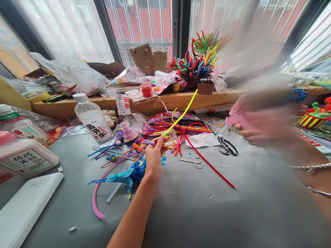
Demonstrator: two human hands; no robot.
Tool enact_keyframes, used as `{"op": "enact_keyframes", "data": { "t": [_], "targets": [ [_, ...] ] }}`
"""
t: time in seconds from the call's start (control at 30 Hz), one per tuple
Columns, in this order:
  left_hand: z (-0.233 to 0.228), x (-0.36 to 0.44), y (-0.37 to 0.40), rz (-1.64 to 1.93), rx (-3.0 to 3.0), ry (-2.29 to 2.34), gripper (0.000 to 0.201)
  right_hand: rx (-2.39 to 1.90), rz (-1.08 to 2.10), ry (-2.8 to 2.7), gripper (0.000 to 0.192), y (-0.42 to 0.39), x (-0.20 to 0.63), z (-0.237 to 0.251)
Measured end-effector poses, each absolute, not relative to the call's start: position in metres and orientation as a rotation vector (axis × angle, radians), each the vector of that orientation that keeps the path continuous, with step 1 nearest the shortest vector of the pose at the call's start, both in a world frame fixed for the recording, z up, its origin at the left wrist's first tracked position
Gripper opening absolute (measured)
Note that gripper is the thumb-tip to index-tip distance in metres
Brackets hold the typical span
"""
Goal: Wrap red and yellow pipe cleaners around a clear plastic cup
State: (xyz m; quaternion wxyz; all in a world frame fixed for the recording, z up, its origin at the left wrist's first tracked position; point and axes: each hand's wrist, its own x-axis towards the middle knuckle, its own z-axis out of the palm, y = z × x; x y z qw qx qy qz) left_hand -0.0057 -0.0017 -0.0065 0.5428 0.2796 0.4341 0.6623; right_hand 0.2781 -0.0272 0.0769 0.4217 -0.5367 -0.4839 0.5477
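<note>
Pinched between the thumb and fingers of my left hand (154, 153) is a yellow pipe cleaner (182, 115), slanting up and to the right. My right hand (249, 136), partly smeared by a blur, is wrapped around a pink glue gun (239, 115). A translucent glue stick (219, 137) sticks out toward the table near it. Below and left of my left hand lies a bundle of blue pipe cleaners (124, 177). To the right, a long red pipe cleaner (209, 163) stretches across the grey table (191, 213).
Small scissors (192, 161) and black-handled scissors (227, 146) lie beyond my hands. A water bottle (94, 119), a pink-capped bottle (26, 155) and a white box (31, 203) stand or lie left. Behind is a pile of pipe cleaners (152, 128) and a cluttered sill (124, 107).
</note>
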Motion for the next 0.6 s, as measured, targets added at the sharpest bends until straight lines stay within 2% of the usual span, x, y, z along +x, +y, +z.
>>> {"op": "enact_keyframes", "data": {
  "t": [0.13, 0.6],
  "targets": [
    [-0.006, -0.006, -0.002, 1.574, 0.660, 1.036, 0.027, -1.390, 1.662, -0.958, 0.036, -0.024, 0.277, 0.075],
    [-0.005, -0.007, -0.002, 1.564, 0.645, 1.014, 0.032, -1.483, 1.443, -0.966, 0.030, -0.034, 0.263, 0.096]
  ]
}}
